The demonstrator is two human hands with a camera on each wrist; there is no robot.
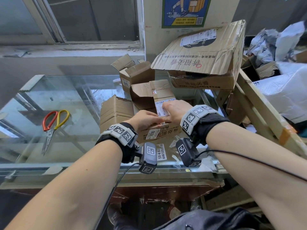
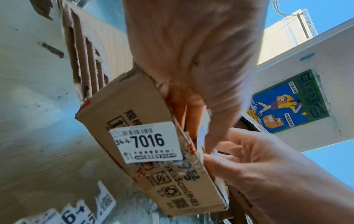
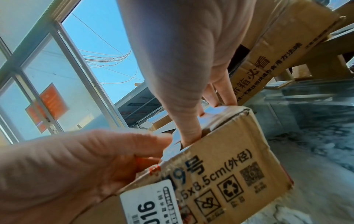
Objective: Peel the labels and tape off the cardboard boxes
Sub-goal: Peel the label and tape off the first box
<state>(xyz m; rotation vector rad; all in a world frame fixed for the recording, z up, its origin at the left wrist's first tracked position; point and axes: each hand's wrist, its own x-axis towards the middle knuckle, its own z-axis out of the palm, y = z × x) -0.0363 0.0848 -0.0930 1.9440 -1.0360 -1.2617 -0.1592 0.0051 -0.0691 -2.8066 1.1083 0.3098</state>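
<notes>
- Small brown cardboard box [image 1: 159,128] with printed recycling symbols is sitting on the glass-topped counter [image 1: 69,103] near its front edge, at 12 o'clock from the person, its long axis running roughly 9 to 3 o'clock.
- Left hand [image 1: 143,119] is curling over the box's top edge at the 9 o'clock end; in the left wrist view its fingers [image 2: 191,115] are reaching down behind the front wall, gripping it.
- Right hand [image 1: 177,110] is lying over the top toward 2 o'clock, its thumb [image 3: 188,127] pressing into the taped top seam [image 3: 220,119]; whether it is pinching the tape cannot be told.
- White shipping label [image 1: 160,107] is lying on the top face, directly under the right hand's fingertips, so the right hand is the nearer one for peeling it.
- White sticker marked 7016 [image 2: 146,142] is sitting on the front wall, at 6 o'clock below the left hand, still fully stuck.
- Open brown box [image 1: 144,95] is standing just behind at 12 o'clock; the large creased carton [image 1: 202,55] is overhanging at 1 o'clock, likely limiting an upward pull.
- Red-and-yellow-handled scissors [image 1: 53,125] are lying well apart at 9 o'clock.
- Loose peeled stickers [image 1: 162,151] are lying at 6 o'clock of the box.
</notes>
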